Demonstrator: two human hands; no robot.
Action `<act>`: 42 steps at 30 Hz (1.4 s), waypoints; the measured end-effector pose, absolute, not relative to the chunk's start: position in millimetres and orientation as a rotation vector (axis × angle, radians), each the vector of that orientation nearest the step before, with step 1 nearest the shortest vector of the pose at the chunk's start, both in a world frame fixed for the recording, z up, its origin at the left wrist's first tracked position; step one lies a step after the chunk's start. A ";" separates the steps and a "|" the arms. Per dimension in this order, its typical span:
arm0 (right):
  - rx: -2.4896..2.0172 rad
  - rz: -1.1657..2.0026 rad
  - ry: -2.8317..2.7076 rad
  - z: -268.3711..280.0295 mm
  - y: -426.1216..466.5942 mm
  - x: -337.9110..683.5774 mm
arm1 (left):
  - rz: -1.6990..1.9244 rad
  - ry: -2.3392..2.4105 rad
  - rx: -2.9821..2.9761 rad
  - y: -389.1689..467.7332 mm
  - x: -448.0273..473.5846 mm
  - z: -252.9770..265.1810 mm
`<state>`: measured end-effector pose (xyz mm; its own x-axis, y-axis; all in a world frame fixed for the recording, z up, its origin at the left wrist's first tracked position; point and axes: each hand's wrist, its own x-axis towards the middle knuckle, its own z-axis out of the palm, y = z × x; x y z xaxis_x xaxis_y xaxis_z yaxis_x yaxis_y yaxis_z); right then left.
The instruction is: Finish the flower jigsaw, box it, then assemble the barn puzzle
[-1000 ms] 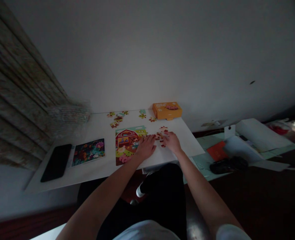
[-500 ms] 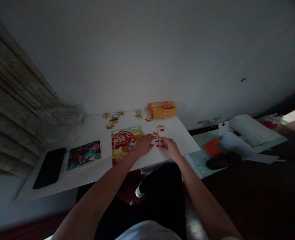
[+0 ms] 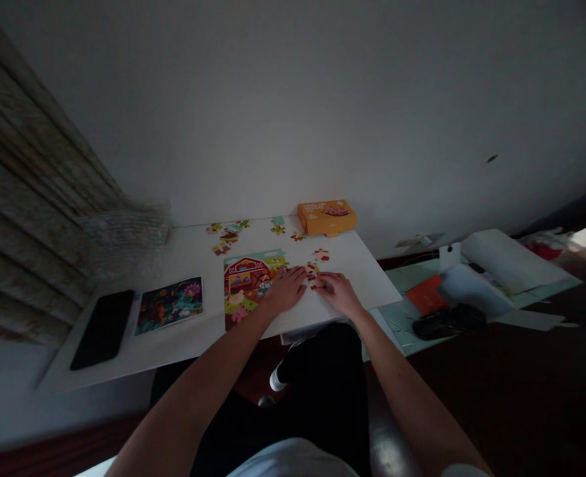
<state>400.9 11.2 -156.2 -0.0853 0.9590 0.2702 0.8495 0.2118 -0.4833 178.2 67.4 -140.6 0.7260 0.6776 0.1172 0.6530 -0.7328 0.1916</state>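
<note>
A partly built barn jigsaw puzzle [image 3: 245, 285] lies on the white table [image 3: 193, 331]. My left hand [image 3: 287, 290] rests flat on the puzzle's right edge, fingers spread. My right hand [image 3: 339, 291] lies just to its right, fingertips on a small cluster of red and white puzzle pieces [image 3: 313, 273]. Whether it grips a piece is too dark to tell. Another loose piece [image 3: 321, 254] sits a little farther back.
An orange puzzle box [image 3: 326, 217] stands at the table's far right corner. Several loose pieces [image 3: 228, 235] lie along the back. A colourful picture card [image 3: 169, 304] and a black phone [image 3: 102, 328] lie at left. Papers and dark objects [image 3: 446, 321] cover the floor at right.
My right hand has drawn back toward me, sliding the small cluster of pieces nearer the puzzle's edge. My left hand stays on the puzzle.
</note>
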 end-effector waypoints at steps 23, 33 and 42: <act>-1.838 0.194 -1.812 -158.9 2.6 378.3 | 0.422 1.307 2.741 69.5 139.3 -118.0; -1.983 0.300 -1.683 -155.9 89.3 426.1 | 0.313 1.588 2.627 62.7 77.8 -126.6; -1.963 0.401 -1.735 -154.1 108.7 436.8 | 0.338 1.598 2.618 59.6 81.3 -127.2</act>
